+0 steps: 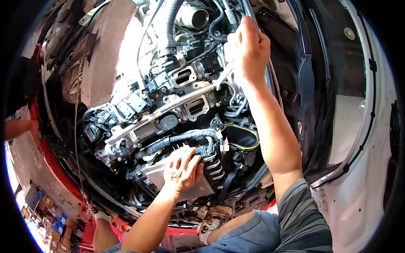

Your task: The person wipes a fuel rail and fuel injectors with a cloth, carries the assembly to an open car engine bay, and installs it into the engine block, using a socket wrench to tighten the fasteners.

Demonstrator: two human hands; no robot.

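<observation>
Leaning over an open car engine (198, 107) crowded with parts. Facing a black ribbed hose (170, 25) and a round metal pipe mouth (200, 18) toward the top, both left of the right hand (249, 52). Working with a white car panel (354, 206) off to the right, and a red cover (54, 165) along the left edge, near another person's forearm (19, 128). Reaching past an oval duct (242, 137) with a yellow-edged rim, just beside the right forearm. Having a thick wrapped cable bundle (190, 134) in the way, just beyond the left hand (182, 168).

Clenching the right hand around a silver wrench (224, 77), with most of the handle hidden in the fist. Pointing the exposed end down and leftward, close by the upper end of a long slanting metal bar (162, 110); cannot tell if touching a bolt there. Resting the left hand palm-down, with fingers loosely bent, on a flat grey box (200, 189), clasping nothing visible.
</observation>
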